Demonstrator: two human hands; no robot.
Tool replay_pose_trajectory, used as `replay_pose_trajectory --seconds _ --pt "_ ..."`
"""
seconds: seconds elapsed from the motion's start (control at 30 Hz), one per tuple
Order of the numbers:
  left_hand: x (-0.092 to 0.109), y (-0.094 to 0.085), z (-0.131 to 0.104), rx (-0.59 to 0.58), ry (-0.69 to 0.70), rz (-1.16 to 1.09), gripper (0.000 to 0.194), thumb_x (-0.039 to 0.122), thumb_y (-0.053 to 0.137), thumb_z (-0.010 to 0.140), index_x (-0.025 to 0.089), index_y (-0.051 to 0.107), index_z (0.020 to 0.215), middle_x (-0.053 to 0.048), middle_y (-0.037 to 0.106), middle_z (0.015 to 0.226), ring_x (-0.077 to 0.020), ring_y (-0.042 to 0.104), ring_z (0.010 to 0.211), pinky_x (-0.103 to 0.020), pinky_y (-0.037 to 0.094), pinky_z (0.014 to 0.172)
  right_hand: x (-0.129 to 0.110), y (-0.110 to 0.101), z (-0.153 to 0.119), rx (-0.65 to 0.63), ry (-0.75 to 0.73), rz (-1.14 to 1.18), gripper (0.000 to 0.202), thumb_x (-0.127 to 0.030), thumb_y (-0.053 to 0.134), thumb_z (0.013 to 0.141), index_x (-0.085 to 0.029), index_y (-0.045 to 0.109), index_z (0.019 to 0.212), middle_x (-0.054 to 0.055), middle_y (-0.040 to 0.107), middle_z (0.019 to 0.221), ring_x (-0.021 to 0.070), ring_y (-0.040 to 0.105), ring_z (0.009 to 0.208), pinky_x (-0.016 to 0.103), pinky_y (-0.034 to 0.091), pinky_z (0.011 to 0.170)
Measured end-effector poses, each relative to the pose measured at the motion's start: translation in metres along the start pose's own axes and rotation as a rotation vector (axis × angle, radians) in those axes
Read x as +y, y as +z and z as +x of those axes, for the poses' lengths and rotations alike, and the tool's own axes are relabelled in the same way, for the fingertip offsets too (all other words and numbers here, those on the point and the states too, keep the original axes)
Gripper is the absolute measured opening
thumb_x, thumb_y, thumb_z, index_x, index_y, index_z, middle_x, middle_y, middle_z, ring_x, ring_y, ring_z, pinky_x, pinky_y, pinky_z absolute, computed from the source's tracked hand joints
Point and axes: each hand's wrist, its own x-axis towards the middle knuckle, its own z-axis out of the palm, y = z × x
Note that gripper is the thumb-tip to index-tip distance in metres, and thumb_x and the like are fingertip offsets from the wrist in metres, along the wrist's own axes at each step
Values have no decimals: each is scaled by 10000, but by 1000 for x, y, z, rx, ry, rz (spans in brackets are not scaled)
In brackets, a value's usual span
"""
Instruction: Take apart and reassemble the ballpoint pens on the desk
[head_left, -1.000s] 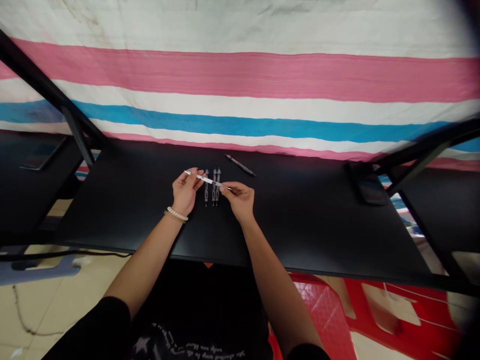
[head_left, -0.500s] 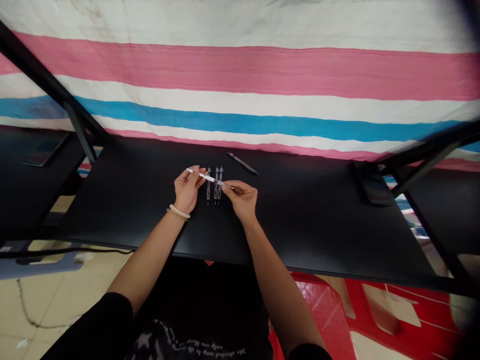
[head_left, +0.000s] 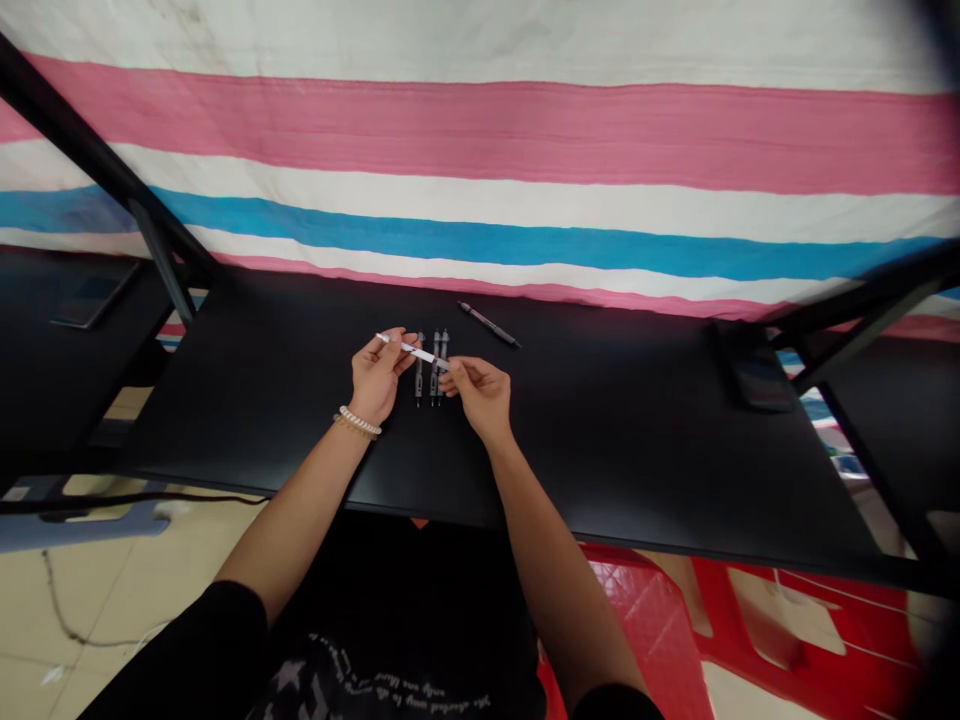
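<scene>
A slim white pen (head_left: 421, 354) is held between my two hands, slanting down from left to right above the table. My left hand (head_left: 376, 375), with a coiled band and a beaded bracelet at the wrist, pinches its left end. The fingers of my right hand (head_left: 484, 395) close around its right end and hide the tip there. Beneath the pen, several dark clear-barrelled pens (head_left: 419, 383) lie side by side, pointing toward me. Farther back, a dark grey pen (head_left: 489, 325) rests at a slant on its own.
The black table (head_left: 637, 440) has metal frame legs at both sides. A dark phone-like object (head_left: 754, 375) lies at its right end. On the left table is a flat dark device (head_left: 96, 295). Striped sheeting (head_left: 480, 130) hangs behind; a red plastic stool (head_left: 637, 610) stands below.
My right hand has shifted slightly left along the white pen, and its end no longer shows past the fingers. My left hand keeps its hold. The view has shifted a little.
</scene>
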Motion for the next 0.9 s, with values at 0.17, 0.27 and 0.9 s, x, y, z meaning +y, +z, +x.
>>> replay_pose_trajectory --seconds 0.17,0.27,0.9 --pt "0 0 1 19 7 -14 400 439 906 682 166 759 935 -71 785 929 -161 751 838 -286 571 807 -1 -1 -1 -44 22 9 440 -564 854 685 -184 739 874 40 756 724 170 719 600 274 602 537" --pt "0 0 1 4 -12 -9 389 436 899 695 167 756 937 -71 784 925 -164 752 842 -284 567 799 -3 -1 -1 -72 53 -17 430 -595 778 770 -173 737 841 36 725 658 146 680 518 252 569 480" --pt "0 -1 2 42 0 -7 358 448 868 740 178 725 925 -48 772 909 -149 745 832 -282 555 811 -8 -2 -5 -55 11 -28 498 -657 794 715 -180 743 845 42 740 719 148 687 545 238 548 451"
